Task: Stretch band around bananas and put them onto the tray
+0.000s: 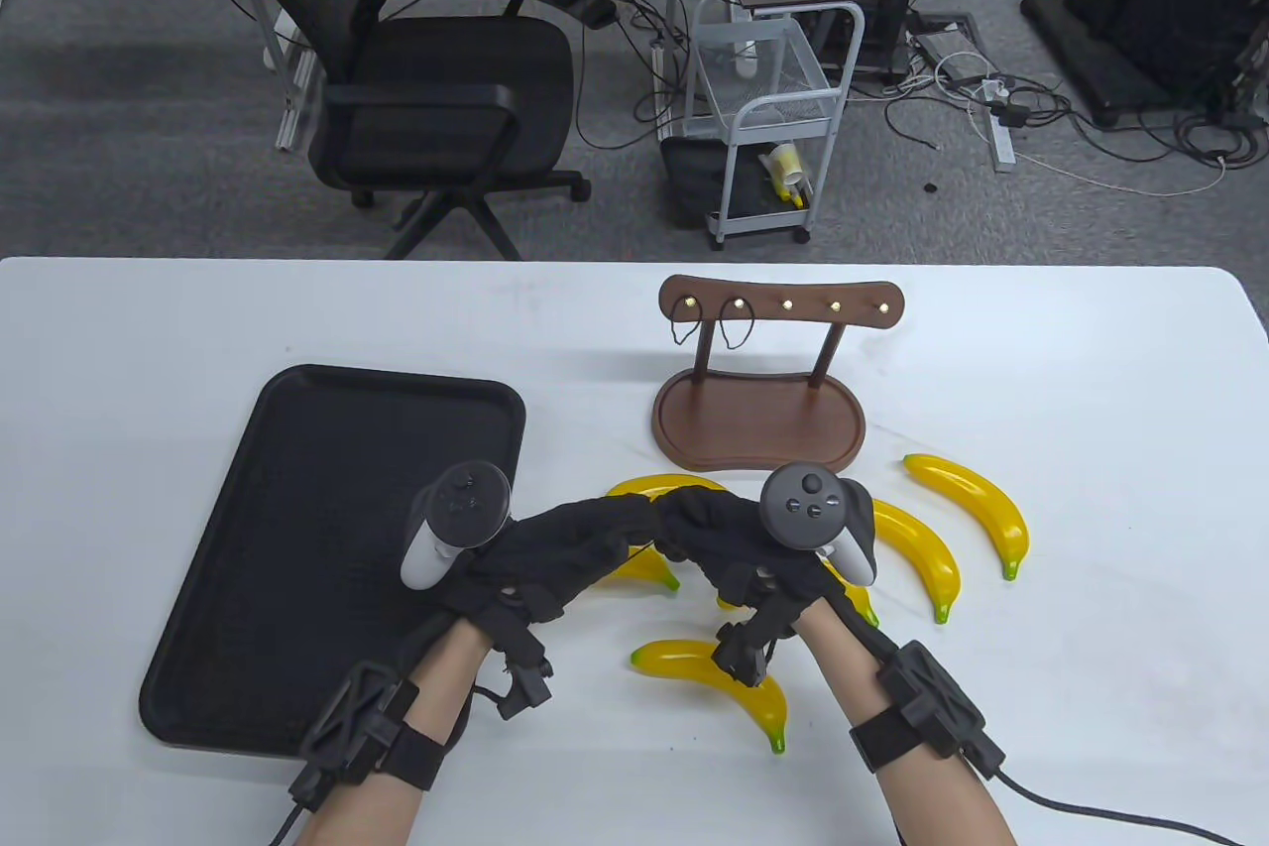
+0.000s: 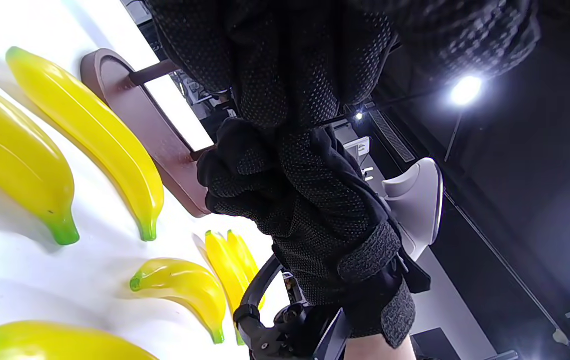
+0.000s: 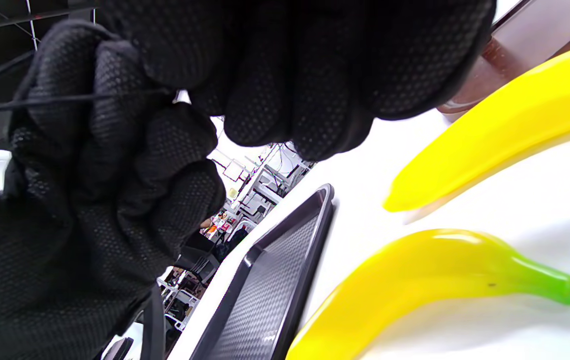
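Lying at far left on the desk point(image 1: 119, 350) is the black tray point(image 1: 327, 449). My left hand point(image 1: 555, 553) and right hand point(image 1: 734, 548) meet above the yellow bananas point(image 1: 714, 677), each grip pinching the thin black band point(image 3: 64, 98) between curled fingers. At right stands the wooden rack point(image 1: 763, 390).

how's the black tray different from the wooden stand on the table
The black tray is a flat, shallow rectangle lying at the table's left; the wooden stand is brown, with an oval base and two posts holding up a peg bar. The tray holds nothing yet; the stand has two thin band loops hanging from its pegs. Both sit on the white table, untouched by either hand.
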